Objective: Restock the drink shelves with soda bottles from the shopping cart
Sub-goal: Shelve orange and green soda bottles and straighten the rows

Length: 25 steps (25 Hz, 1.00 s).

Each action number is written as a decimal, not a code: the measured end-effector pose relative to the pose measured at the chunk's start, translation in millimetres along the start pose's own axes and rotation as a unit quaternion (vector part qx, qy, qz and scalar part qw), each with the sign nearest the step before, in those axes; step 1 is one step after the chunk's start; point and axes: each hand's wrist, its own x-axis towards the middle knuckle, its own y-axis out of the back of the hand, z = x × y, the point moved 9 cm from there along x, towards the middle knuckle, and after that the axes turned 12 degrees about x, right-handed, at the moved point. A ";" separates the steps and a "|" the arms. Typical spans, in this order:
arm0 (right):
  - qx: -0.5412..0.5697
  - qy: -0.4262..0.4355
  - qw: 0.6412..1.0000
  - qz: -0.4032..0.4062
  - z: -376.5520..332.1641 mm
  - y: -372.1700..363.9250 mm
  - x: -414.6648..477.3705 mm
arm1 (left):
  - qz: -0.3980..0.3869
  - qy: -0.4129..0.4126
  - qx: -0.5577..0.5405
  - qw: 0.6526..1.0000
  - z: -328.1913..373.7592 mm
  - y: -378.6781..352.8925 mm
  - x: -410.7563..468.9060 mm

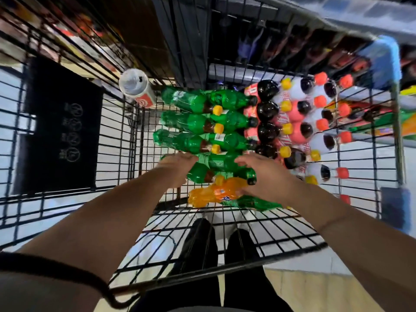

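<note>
Soda bottles lay on their sides in the shopping cart (pixel 225 266), packed in rows on its wire floor. Green bottles (pixel 195 122) filled the left block, stacked in two layers with caps to the right. One orange bottle (pixel 213 194) lay at the near end, touching the nearest green bottle (pixel 216 163). To the right were dark cola bottles (pixel 267 111) with red labels and yellow caps. Past those were white-labelled bottles (pixel 319 140) with red caps.

Left grip (pixel 177 167) was released. Its fingers were extended and lay on the base end of the nearest green row, not wrapped round anything. Right grip (pixel 263 176) was also released, with fingers spread over the nearest green bottle and thumb against the orange one. Neither was clenched on a bottle, though motion blur softened the fingertips.

A black band (pixel 67 270) sat on the left forearm. A can (pixel 136 86) with a white top and red label stood at the far-left end of the green rows. The cart's far-right corner had a blue guard (pixel 385 57). Black trousers (pixel 198 244) showed through the cart's wires. A black mat (pixel 60 122) lay on the floor left of the cart. Shelves (pixel 304 48) beyond the cart were too blurred to read.
</note>
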 end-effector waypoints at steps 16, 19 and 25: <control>0.348 -0.024 0.934 0.071 -10.7 25.9 -26.8 | 0.062 -0.059 -0.509 0.856 31.1 134.0 -56.0; 0.376 0.007 0.919 0.122 -18.8 34.6 -34.0 | 0.084 -0.089 -0.602 0.789 51.3 160.1 -60.3; 0.392 -0.003 0.904 0.169 -2.3 42.9 -42.3 | 0.071 -0.028 -0.553 0.829 37.3 120.3 -43.4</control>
